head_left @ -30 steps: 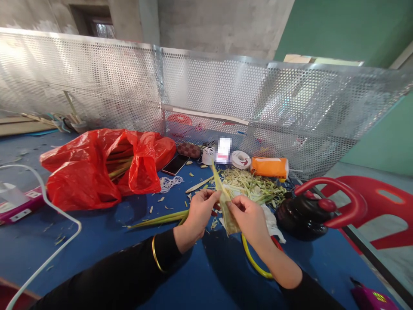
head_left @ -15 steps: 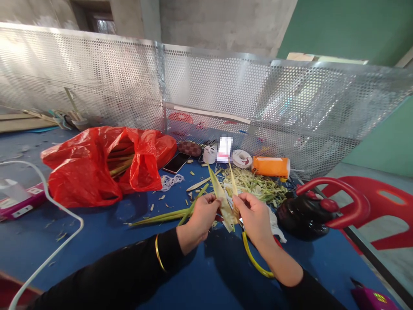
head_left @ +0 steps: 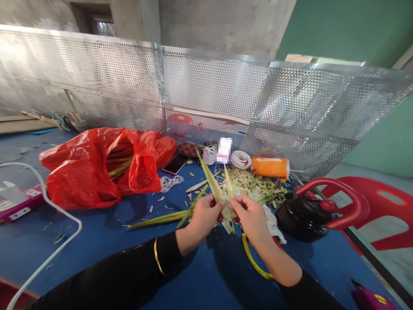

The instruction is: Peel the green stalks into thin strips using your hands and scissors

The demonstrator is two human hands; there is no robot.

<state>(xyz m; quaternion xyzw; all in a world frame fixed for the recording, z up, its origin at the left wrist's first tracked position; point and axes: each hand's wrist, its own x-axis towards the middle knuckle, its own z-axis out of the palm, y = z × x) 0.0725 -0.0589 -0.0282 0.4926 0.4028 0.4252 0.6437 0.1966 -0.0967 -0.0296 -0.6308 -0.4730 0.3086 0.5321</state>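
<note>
My left hand (head_left: pixel 202 217) pinches a broad pale green leaf sheath (head_left: pixel 212 183), its pointed tip leaning up and to the left. Close beside it, my right hand (head_left: pixel 253 217) has thumb and fingers closed on a narrower cream-coloured strip of leaf (head_left: pixel 228 184). The lower ends of both pieces meet between my fingertips and are partly covered. A curved yellow handle (head_left: pixel 253 258) shows under my right wrist, the rest of that tool hidden. Long green stalks (head_left: pixel 158 220) lie on the blue table (head_left: pixel 129 258) left of my left hand.
A red plastic bag (head_left: pixel 77 168) of stalks lies at the left, near a dark phone (head_left: pixel 176 164) and white string (head_left: pixel 171 182). Behind my hands are leaf scraps (head_left: pixel 264 185), a white roll (head_left: pixel 241 160) and an orange packet (head_left: pixel 270 167). A black kettle (head_left: pixel 303 219) stands at the right.
My fingertips have come closer together. The leaf sheath and the strip have both tilted, their tips moving left, and their lower ends now meet.
</note>
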